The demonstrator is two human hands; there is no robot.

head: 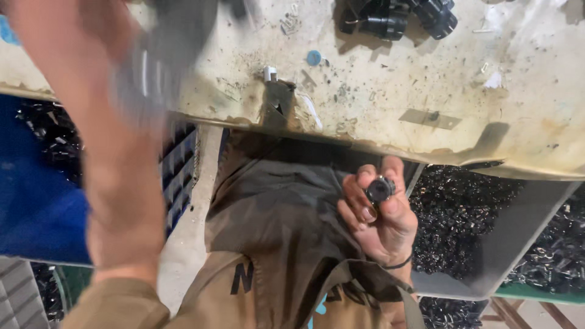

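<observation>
**Right hand pinches a small black part below the bench edge**

Your right hand (382, 213) sits below the front edge of the stained bench (518, 109), over your lap, its fingers (359, 204) closed around a small round black part (380, 189) held at the tips. Your left hand (55, 27) reaches up over the bench, blurred; you cannot tell its grip. More black parts (396, 18) lie on the bench's far side, and a grey bin (506, 244) of dark pieces stands just beside your right hand.

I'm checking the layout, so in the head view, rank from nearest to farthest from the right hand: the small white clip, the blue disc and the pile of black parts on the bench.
From the right hand:
1. Small white clip, at the bench's near edge.
2. Blue disc, just beyond it.
3. Pile of black parts, at the far edge.
</observation>
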